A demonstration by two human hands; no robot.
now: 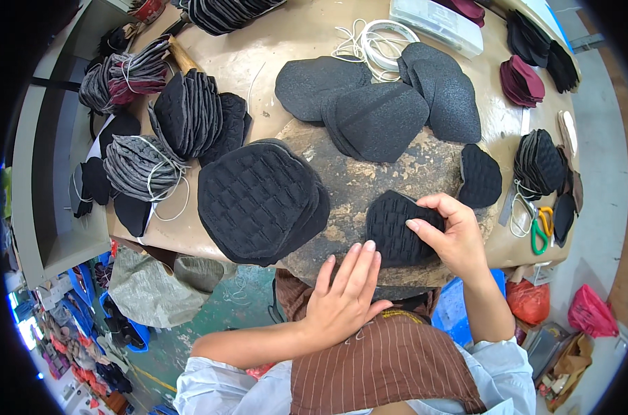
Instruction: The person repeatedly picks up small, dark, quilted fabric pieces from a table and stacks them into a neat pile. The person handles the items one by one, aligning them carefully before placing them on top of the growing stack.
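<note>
As the right hand (455,238) pinches a ribbed black patch (393,228) by its far right side, thumb on the top face, the left hand (347,289) lies nearly flat with fingers extended, seen from the head camera. Its fingertips meet the patch's near left edge; whether they press down cannot be told. Set apart from each other, the hands flank the patch, which lies on a worn board (424,176), just left of the right palm and ahead and to the right of the left one. The right is nearer. About as broad as long, and partly covered, the patch shows no clear long axis. To its left stands a taller black stack (255,200).
</note>
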